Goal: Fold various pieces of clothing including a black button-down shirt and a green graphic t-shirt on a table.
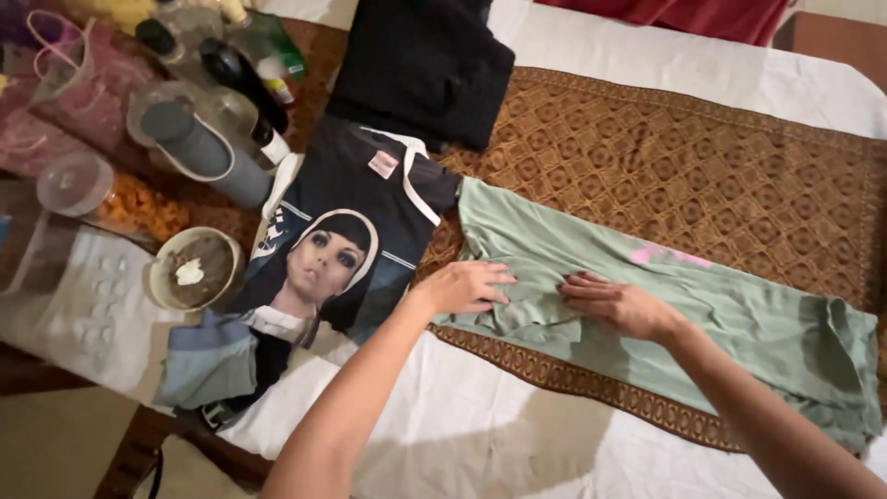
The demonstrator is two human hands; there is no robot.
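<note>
Our left hand (pixel 462 286) and right hand (pixel 621 305) press flat and open on the green garment (pixel 647 286), mid-smoothing; folding toward three o'clock looks next.

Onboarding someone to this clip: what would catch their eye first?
Probably the dark T-shirt with a large printed face, lying left of centre on the bed. Next, both hands pressed flat on a pale green garment spread across the brown patterned cloth: left hand at its near end, right hand beside it. At far left, a clutter of bottles and jars crowds a side table.
</note>
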